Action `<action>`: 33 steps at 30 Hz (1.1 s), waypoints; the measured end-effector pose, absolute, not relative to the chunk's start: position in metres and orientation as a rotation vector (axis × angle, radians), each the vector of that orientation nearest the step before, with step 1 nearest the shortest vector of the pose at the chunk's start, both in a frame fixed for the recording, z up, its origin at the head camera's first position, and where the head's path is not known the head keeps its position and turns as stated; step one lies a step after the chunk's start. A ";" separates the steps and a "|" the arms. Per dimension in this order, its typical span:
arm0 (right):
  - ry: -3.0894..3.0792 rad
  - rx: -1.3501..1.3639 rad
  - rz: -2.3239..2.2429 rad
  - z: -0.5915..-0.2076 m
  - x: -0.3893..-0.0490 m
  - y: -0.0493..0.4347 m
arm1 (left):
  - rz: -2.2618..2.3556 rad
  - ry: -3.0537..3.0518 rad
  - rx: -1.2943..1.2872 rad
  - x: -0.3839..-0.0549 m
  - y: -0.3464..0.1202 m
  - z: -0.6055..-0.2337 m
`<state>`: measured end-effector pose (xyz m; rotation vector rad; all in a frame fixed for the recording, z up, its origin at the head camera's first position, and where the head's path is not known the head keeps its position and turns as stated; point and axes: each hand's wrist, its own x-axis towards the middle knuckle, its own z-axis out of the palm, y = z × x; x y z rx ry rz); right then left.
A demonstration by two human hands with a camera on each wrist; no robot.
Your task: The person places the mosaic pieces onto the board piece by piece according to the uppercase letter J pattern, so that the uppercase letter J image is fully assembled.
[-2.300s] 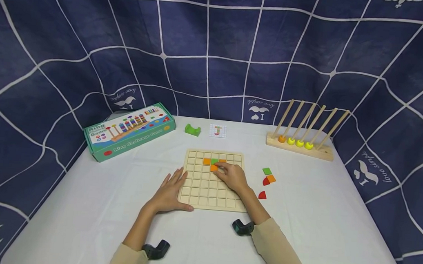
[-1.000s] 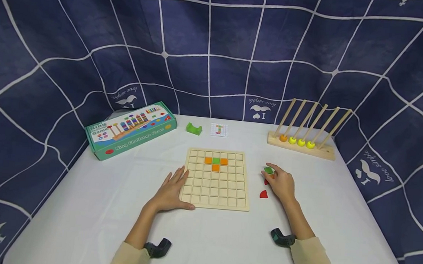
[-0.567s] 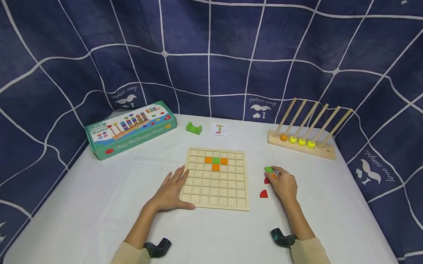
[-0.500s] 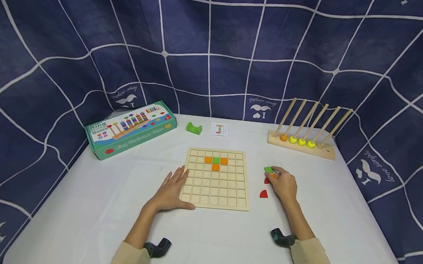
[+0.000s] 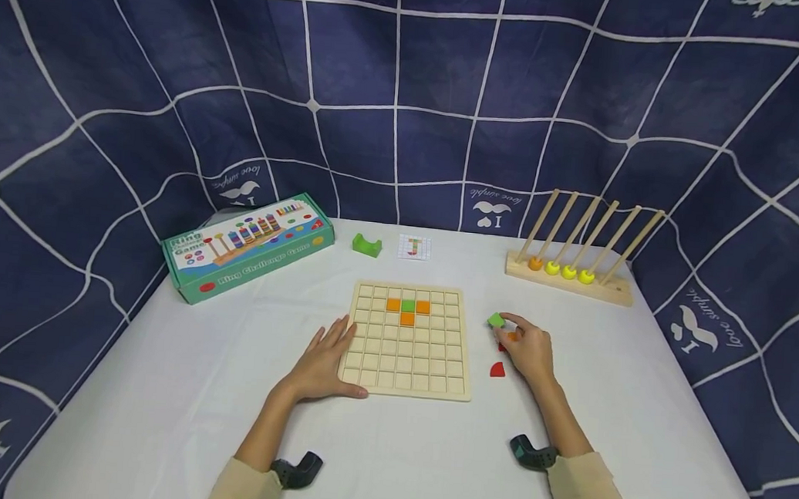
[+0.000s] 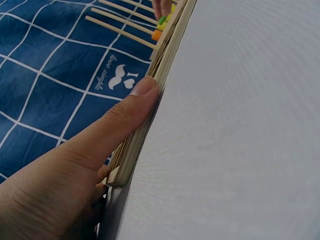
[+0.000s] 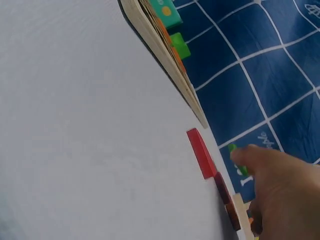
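My left hand (image 5: 320, 366) rests spread at the left edge and lower corner of a wooden grid board (image 5: 406, 358), its thumb lying along the near edge in the left wrist view. In the board's upper cells sit a green square tile (image 5: 408, 306) with an orange tile (image 5: 393, 305) on either side and another orange tile (image 5: 407, 320) below. Right of the board, my right hand (image 5: 528, 353) pinches a green tile (image 5: 496, 320) between thumb and fingertips, lifted off the cloth in the right wrist view. Partly hidden under that hand are an orange tile (image 5: 512, 337) and a red piece.
A red quarter-round piece (image 5: 498, 370) lies nearer me. Behind the board are a pattern card (image 5: 414, 247) and a green notched block (image 5: 366, 246). A game box (image 5: 246, 246) stands back left, a peg rack with beads (image 5: 569, 279) back right.
The right hand has left an orange tile on the board, gone right to the loose pieces and picked up a green tile, now shifted slightly left. The left hand keeps its place.
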<state>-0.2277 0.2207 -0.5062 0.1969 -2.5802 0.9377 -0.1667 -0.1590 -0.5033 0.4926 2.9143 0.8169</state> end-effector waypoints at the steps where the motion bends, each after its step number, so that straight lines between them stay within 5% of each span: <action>1: -2.557 0.250 0.942 -0.506 -0.228 0.219 | 0.820 2.916 0.496 -0.166 -0.159 -0.503; 33: -2.652 0.887 1.011 -0.512 -0.233 0.107 | 0.832 2.910 0.510 -0.166 -0.159 -0.502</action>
